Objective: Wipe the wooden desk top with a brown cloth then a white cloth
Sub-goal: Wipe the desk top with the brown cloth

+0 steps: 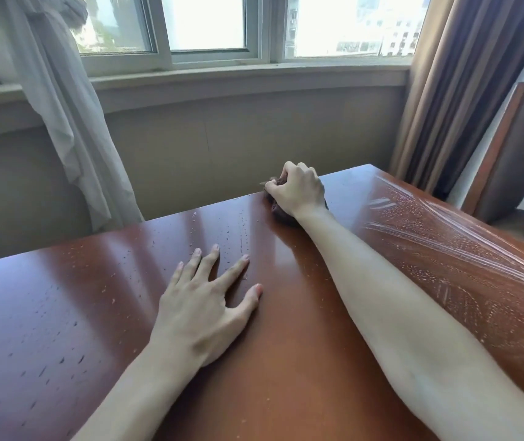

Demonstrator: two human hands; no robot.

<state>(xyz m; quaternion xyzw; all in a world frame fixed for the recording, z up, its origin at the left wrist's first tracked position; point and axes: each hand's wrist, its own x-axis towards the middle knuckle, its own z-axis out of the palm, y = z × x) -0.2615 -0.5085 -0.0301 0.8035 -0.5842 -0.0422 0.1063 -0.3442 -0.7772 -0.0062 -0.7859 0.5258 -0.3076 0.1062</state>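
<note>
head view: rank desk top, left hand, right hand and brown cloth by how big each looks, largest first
1. Wooden desk top, filling most of the lower frame.
2. Left hand, spread flat, close to the camera.
3. Right hand, looks smaller, though it is farther away, so true size is likely alike.
4. Brown cloth, mostly hidden under the right hand.

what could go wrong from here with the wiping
1. The right hand grips the brown cloth at the far edge of the desk top; pushing further could shove the cloth or grit off behind the desk.
2. The droplets and specks on the left half may be missed or smeared.
3. The left hand rests flat on unwiped surface and could leave prints.
</note>
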